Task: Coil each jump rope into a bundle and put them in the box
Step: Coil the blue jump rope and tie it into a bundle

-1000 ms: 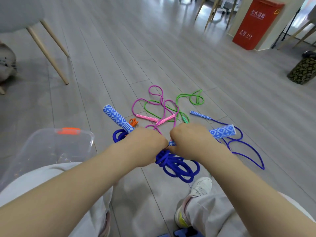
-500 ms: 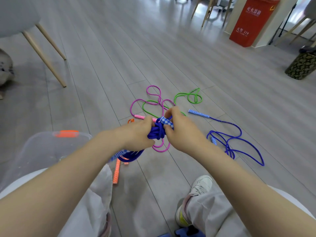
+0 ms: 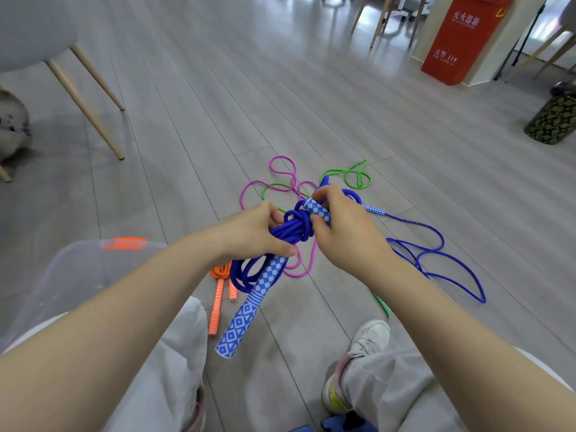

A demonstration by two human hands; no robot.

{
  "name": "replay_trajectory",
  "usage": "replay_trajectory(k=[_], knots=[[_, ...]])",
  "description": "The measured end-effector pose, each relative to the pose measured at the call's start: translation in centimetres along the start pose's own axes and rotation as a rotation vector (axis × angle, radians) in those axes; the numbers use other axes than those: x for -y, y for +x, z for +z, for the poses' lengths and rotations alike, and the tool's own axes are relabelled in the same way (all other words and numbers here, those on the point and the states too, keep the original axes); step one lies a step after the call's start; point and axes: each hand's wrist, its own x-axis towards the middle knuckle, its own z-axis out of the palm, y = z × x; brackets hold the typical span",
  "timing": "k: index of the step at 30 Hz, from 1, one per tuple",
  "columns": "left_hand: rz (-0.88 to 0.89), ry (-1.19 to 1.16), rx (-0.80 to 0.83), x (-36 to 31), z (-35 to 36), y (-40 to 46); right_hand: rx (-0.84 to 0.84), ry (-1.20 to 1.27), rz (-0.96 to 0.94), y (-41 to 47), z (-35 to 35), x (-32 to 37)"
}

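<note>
Head view: both hands' fingers [image 3: 314,227] curled around blue rope bundle [image 3: 291,230].

bright even daylight, window glare on far floor [image 3: 367,17], wide-angle edge bending.

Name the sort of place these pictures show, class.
Probably an indoor office or common room: grey plank floor, wooden-legged chairs, and a red fire-equipment cabinet by the wall.

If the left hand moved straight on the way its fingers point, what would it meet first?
Probably the right hand, just across the blue rope bundle that the left hand grips; depth is unclear.
</note>
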Motion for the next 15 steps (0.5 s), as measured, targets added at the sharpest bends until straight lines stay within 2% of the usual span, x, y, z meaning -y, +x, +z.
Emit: replay_trajectory(k=[2, 6, 10, 13, 15], knots=[[-0.018, 0.023, -0.014, 0.1, -0.2, 0.1, 0.009, 0.024, -0.011, 0.0, -0.1, -0.2], [0.09, 0.412, -0.023, 0.3, -0.2, 0.2, 0.054, 0.107, 0.015, 0.0, 0.2, -0.4], [0.132, 0.623, -0.047, 1.0, -0.2, 0.3, 0.088, 0.279, 0.129, -0.3, 0.7, 0.1], [0.103, 0.699, -0.033, 1.1, -0.1, 0.3, 0.094, 0.32, 0.162, -0.5, 1.1, 0.4], [0.092, 0.665, -0.001, 0.8, -0.2, 0.3, 0.086, 0.349, 0.171, -0.4, 1.1, 0.5]])
